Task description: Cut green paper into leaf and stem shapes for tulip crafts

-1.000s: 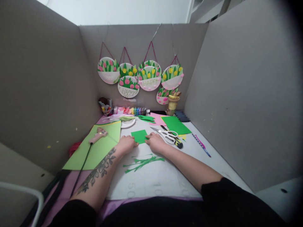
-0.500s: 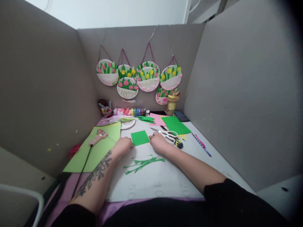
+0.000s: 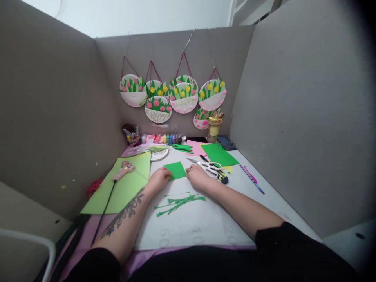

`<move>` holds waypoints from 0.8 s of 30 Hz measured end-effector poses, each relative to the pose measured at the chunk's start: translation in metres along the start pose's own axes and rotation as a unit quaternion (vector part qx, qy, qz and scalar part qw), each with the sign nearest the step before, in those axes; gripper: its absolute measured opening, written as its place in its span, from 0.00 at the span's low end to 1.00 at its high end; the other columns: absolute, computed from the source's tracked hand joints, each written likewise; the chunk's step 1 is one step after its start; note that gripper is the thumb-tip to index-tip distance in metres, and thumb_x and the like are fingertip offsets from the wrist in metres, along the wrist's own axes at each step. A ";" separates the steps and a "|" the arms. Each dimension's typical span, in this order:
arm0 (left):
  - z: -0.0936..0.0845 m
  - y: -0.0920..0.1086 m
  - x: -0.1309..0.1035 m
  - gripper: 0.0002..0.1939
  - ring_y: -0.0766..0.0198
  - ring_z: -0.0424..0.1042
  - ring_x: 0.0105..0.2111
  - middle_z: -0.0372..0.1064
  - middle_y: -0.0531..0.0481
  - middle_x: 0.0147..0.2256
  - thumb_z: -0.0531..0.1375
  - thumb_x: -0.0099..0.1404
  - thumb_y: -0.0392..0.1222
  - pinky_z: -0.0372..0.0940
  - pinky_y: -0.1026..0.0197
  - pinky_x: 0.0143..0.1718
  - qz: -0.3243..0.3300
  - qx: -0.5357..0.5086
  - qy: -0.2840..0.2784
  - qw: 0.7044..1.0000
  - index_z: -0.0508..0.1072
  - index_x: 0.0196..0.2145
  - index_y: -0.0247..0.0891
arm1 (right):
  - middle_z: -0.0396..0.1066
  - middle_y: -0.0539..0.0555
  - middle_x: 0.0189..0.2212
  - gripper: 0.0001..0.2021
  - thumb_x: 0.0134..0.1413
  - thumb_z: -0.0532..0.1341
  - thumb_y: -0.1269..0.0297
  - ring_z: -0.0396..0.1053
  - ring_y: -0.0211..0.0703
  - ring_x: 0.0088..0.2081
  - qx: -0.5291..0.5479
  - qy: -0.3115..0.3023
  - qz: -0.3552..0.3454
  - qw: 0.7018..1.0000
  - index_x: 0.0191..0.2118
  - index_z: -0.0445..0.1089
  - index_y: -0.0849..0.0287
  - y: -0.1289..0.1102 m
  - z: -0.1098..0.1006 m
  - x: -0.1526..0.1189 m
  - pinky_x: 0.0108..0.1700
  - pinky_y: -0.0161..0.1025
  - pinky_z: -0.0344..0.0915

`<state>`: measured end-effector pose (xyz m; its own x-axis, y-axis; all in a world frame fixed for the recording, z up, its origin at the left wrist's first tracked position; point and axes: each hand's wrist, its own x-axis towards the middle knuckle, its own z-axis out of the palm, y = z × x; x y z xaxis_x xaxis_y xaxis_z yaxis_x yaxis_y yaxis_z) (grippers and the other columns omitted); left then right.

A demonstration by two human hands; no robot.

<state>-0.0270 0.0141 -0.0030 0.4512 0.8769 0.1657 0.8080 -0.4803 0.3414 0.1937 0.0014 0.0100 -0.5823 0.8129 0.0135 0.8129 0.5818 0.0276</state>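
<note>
A small green paper rectangle (image 3: 176,170) lies on the white table between my two hands. My left hand (image 3: 160,178) is at its left side, with the fingers curled onto the edge of the paper. At the right edge my right hand (image 3: 197,176) closes its fingers on the paper. White-handled scissors (image 3: 210,169) lie partly behind my right hand, with a yellow and black utility knife (image 3: 222,177) beside them. Thin curled green paper scraps (image 3: 179,203) are spread on the table in front of my hands.
A glue gun (image 3: 125,170) rests on light green sheets (image 3: 108,196) at left. Behind are cut green strips (image 3: 183,148), pink paper (image 3: 195,149), a larger green sheet (image 3: 220,154) and paint bottles (image 3: 167,139). Paper-plate flower baskets (image 3: 184,98) hang on the grey partition. Pens (image 3: 252,180) lie at right.
My left hand has shifted slightly to the right and its fingers now overlap the left edge of the green paper. My right hand has stayed almost in place.
</note>
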 end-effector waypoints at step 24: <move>-0.003 -0.005 -0.003 0.11 0.61 0.72 0.33 0.76 0.48 0.32 0.53 0.60 0.35 0.63 0.63 0.36 -0.048 -0.036 -0.026 0.998 0.76 0.33 0.37 | 0.72 0.56 0.40 0.10 0.58 0.56 0.69 0.66 0.43 0.44 0.176 0.095 0.060 0.978 0.37 0.75 0.60 0.011 0.029 0.018 0.49 0.36 0.56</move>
<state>-0.0338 0.0139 -0.0028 0.3934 0.9157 0.0819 0.8200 -0.3897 0.4192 0.1923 0.0234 -0.0186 -0.4475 0.8755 0.1825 0.8102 0.4833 -0.3316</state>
